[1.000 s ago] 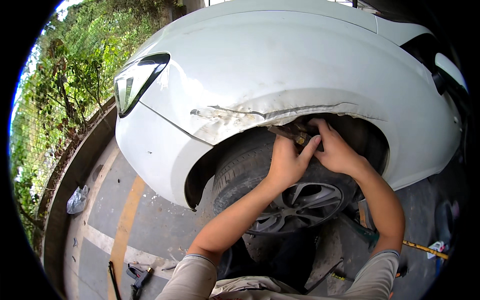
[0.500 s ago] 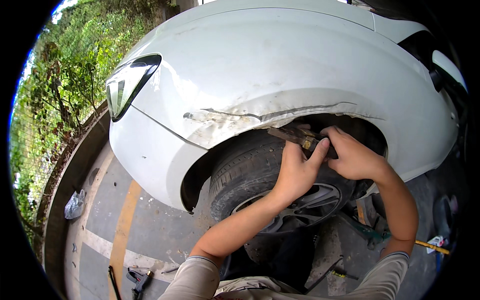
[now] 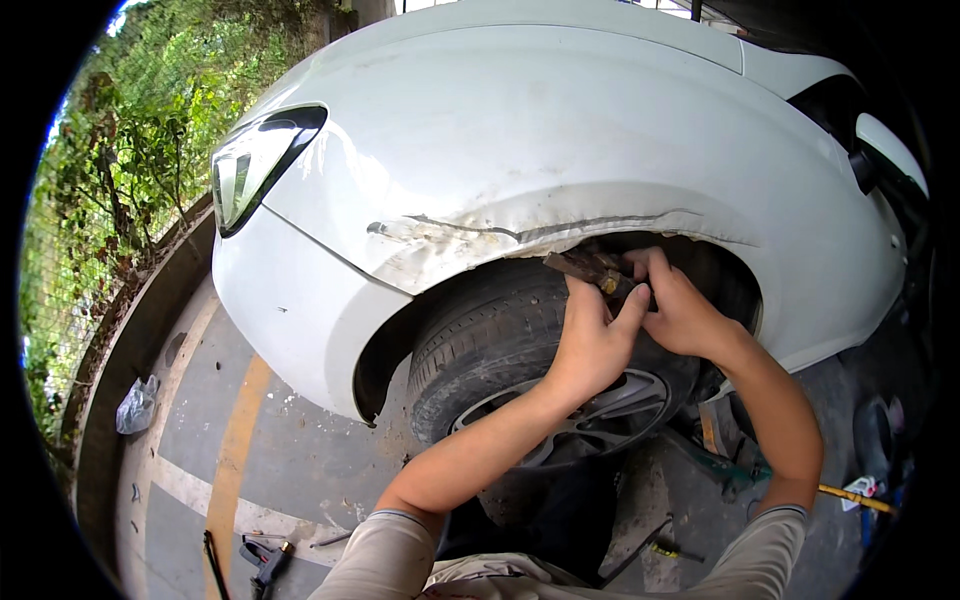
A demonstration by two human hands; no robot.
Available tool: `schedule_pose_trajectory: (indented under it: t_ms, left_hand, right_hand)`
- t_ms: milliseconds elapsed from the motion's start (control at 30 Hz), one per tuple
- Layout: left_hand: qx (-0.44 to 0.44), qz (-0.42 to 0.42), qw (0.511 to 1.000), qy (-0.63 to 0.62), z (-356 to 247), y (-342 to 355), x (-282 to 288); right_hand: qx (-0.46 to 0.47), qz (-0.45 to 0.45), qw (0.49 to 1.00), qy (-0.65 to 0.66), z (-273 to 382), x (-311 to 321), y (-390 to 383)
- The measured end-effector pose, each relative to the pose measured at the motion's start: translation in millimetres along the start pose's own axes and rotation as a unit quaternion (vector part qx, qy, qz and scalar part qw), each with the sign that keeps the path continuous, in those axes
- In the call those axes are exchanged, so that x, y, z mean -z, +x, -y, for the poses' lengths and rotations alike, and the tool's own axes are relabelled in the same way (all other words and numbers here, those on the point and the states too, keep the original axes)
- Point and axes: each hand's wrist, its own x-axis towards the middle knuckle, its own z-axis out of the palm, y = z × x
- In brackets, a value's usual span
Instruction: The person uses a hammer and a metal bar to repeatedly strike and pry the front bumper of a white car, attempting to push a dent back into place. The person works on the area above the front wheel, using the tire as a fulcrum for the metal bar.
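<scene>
A white car's front fender [image 3: 520, 120] has dents, grime and a long dark crease above the wheel arch. My left hand [image 3: 600, 335] is closed on a rusty dark metal tool with a brass-coloured part [image 3: 578, 268], held up at the torn arch lip. My right hand [image 3: 680, 310] is closed round the same tool's right side, its fingertips partly hidden in the arch. Below both hands is the black tyre [image 3: 460, 350] with its grey alloy wheel [image 3: 625, 395]; my forearms cross in front of it.
A headlight [image 3: 255, 165] is at left. A low kerb [image 3: 120, 350] borders shrubs and a fence. On the painted floor lie a plastic bag [image 3: 137, 405], a pistol-shaped tool [image 3: 268, 562] and dark bars. At right are a green jack [image 3: 725, 468] and a yellow rod [image 3: 855, 498].
My hands and the tool moved right and slightly down, then shifted a little back left at the arch. The whole view has shifted slightly, the car now appearing further left.
</scene>
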Motion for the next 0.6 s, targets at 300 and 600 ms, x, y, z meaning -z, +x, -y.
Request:
schedule_pose_trajectory:
  t_ms: [300,600]
  left_hand:
    - [-0.087,-0.023,0.982,0.168,3,5,11]
    - [-0.136,-0.020,0.972,0.190,4,6,17]
  right_hand:
    - [-0.015,0.012,0.998,0.057,-1,-13,3]
    - [0.002,-0.010,0.998,0.055,-4,-16,4]
